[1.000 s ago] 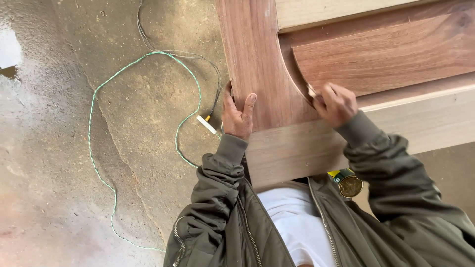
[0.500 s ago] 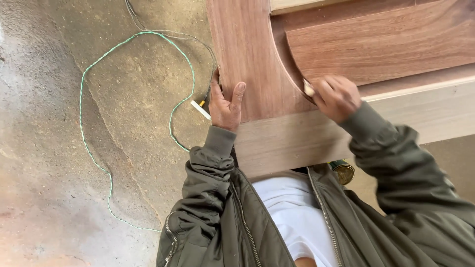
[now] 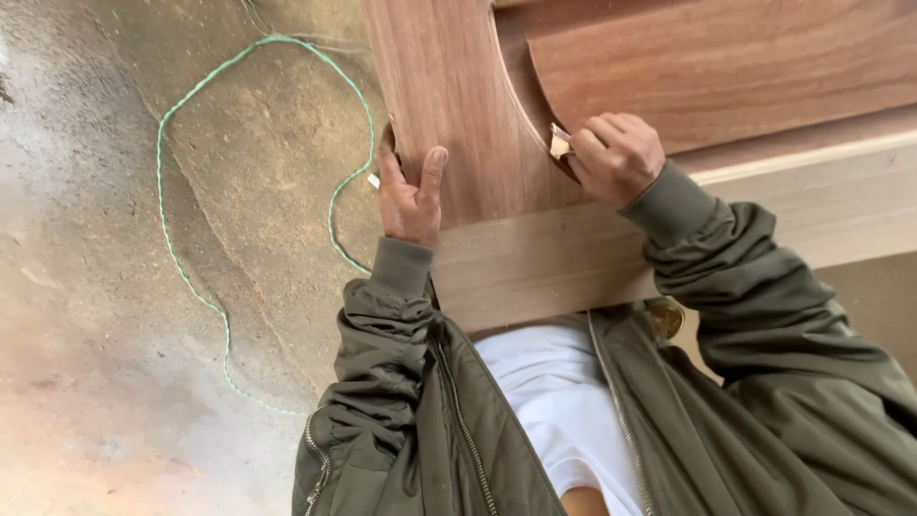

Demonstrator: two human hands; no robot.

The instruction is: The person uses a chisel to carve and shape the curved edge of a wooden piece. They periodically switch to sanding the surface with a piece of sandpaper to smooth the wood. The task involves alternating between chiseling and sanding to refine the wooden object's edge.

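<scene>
We start with the small pale scrap of sandpaper (image 3: 559,144), pressed into the curved inner edge of the reddish wooden frame (image 3: 449,105), where the upright meets the recessed wooden panel (image 3: 726,67); it sits just at 10 o'clock of our right hand (image 3: 616,158), touching the fingertips, and only a folded corner of it shows, so we cannot tell its long axis with any certainty; that corner points toward 10 o'clock, into the curve; the right hand is by far the nearer one, its fingers bunched together and clamped on the scrap; the curved edge itself runs from about 12 o'clock down to 5 o'clock past the knuckles; our left hand (image 3: 409,196) lies well apart at 9 o'clock of the scrap, wrapped around the outer edge of the upright, thumb laid flat on the face and fingers curled behind, gripping the wood; the upright's long axis runs 12 to 6, and the paler crosspiece (image 3: 544,268) below both hands runs roughly 8 to 2; further out, a green cord (image 3: 172,239) loops over the dusty concrete floor (image 3: 86,363) at 9 o'clock, and our olive jacket sleeves (image 3: 764,315) fill 6 o'clock
</scene>
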